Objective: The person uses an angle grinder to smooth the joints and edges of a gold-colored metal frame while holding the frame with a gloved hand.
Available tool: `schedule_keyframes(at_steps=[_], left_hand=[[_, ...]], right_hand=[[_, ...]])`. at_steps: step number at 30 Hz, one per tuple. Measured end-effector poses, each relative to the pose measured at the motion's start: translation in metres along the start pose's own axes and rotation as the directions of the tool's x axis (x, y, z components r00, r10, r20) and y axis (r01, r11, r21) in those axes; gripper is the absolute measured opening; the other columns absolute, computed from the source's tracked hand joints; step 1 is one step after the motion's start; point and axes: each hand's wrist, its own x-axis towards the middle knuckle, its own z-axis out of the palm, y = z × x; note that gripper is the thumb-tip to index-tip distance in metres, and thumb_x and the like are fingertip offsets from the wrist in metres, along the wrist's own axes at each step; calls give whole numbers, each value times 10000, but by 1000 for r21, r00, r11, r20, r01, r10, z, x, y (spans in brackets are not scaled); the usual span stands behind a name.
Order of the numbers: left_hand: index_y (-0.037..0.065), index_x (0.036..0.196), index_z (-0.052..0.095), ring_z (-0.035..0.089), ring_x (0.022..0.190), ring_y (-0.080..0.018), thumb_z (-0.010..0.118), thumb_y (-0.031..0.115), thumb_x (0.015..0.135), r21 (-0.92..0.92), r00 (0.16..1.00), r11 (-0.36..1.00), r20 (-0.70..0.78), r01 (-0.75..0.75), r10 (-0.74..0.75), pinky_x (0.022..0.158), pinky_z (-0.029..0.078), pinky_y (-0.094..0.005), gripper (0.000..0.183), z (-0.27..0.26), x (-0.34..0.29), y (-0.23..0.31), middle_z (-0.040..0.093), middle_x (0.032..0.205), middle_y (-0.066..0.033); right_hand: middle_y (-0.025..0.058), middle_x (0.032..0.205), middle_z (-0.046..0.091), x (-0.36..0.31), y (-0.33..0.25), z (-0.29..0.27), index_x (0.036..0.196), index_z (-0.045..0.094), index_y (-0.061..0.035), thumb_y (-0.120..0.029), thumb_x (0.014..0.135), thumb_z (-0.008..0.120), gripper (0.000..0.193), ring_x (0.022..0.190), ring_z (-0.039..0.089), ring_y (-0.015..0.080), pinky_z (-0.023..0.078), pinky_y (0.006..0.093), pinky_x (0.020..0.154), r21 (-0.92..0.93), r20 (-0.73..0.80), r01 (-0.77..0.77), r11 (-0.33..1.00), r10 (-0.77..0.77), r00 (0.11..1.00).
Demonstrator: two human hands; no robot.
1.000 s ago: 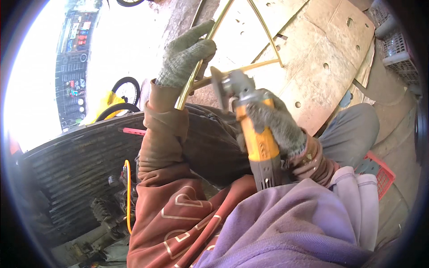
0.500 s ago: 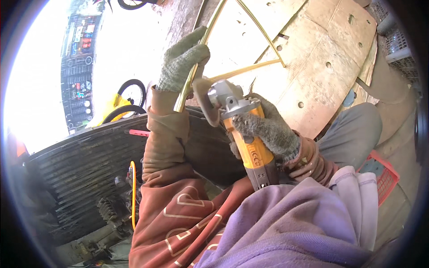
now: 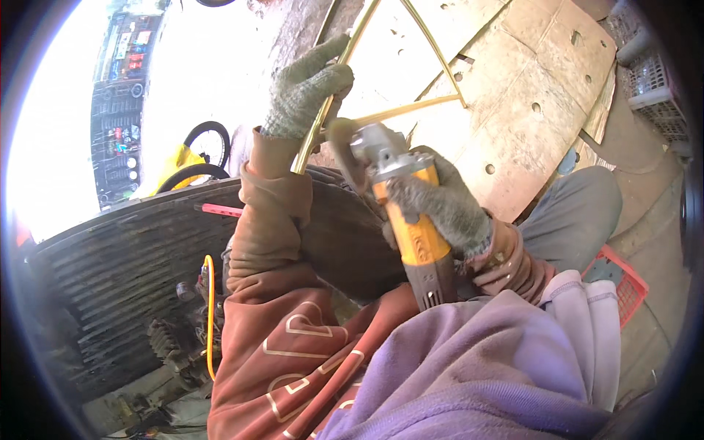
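Observation:
My left hand (image 3: 306, 92), in a grey knitted glove, grips one tube of a gold-coloured metal frame (image 3: 411, 109) close to the tube's lower end. More of the frame reaches away over cardboard and past the top edge of the picture. My right hand (image 3: 444, 198), gloved too, is wrapped round the body of a yellow and grey angle grinder (image 3: 418, 233). The grinder's disc (image 3: 347, 155) is blurred and sits right beside the held tube; whether it touches I cannot tell. The grinder's rear end lies against my purple clothing.
Flattened cardboard (image 3: 506, 110) covers the ground ahead. Grey plastic crates (image 3: 649, 88) stand at the far right, a red basket (image 3: 620, 286) by my leg. Left are a dark ribbed panel (image 3: 110, 293), an orange hose (image 3: 210, 315) and a wheel (image 3: 209, 143) near something yellow.
Both hands have shifted slightly right, carrying the tube and the grinder along. The surroundings at the left sit a little further left in the picture.

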Motion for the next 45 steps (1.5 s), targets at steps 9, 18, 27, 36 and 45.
schedule_keyframes(at_steps=[9, 18, 27, 36, 45], left_hand=[[-119, 1411, 500, 570, 712, -75, 738, 172, 877, 35, 999, 999, 44, -14, 13, 633, 453, -204, 653, 3, -8, 6, 634, 811, -22], [-59, 1405, 548, 550, 667, -67, 721, 195, 885, 68, 994, 993, 38, -100, 98, 553, 412, -204, 605, -7, 0, -5, 610, 818, -9], [-73, 1436, 505, 511, 592, -52, 695, 186, 896, 135, 993, 987, 85, -93, 82, 480, 371, -205, 628, 1, -4, 4, 579, 760, 4], [-49, 1417, 540, 510, 596, -51, 715, 188, 885, 103, 992, 989, 80, -107, 99, 480, 362, -203, 608, -1, -2, -1, 586, 759, 9], [-46, 1411, 550, 560, 717, -72, 728, 179, 878, 82, 993, 991, 73, -102, 96, 588, 429, -209, 605, -4, 1, -2, 630, 868, -15]], right_hand=[[99, 842, 663, 4, 1, -14, 1108, 587, -36, -136, 931, 713, 239, 593, 666, 196, 576, 335, 521, -135, -121, 16, 991, -32, 992], [95, 885, 676, -4, -4, -56, 1123, 554, -13, -127, 893, 768, 335, 710, 674, 158, 563, 288, 596, -320, -342, -55, 946, -61, 938], [100, 901, 678, 2, -3, -40, 1094, 547, -14, -85, 881, 776, 321, 701, 666, 154, 553, 283, 589, -351, -260, 25, 936, -123, 958], [76, 898, 660, -10, 3, -5, 1088, 530, -22, -118, 828, 840, 416, 740, 655, 121, 545, 280, 613, -359, -196, -34, 933, -40, 980], [87, 935, 670, -16, -8, -14, 1122, 507, -10, -89, 837, 822, 433, 750, 651, 119, 555, 277, 644, -336, -271, -31, 941, -65, 960]])
